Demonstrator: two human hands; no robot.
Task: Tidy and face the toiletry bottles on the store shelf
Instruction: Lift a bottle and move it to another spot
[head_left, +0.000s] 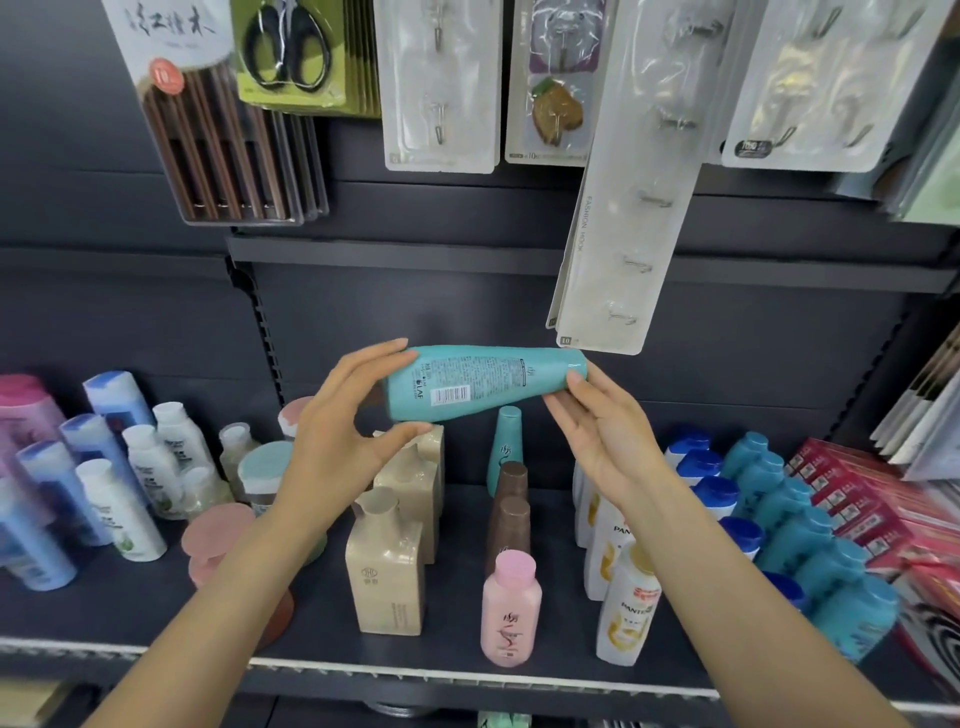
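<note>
Two hands' fingers (410, 430) pinch the sideways teal bottle (483, 382) at both ends.

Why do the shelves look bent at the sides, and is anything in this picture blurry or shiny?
Head view: the wide-angle lens bows the shelf edge and tilts the outer bottles; the blue bottles at far left are smeared, while the teal bottle held between left hand and right hand shows a legible barcode; glare streaks the hanging hook packs.
</note>
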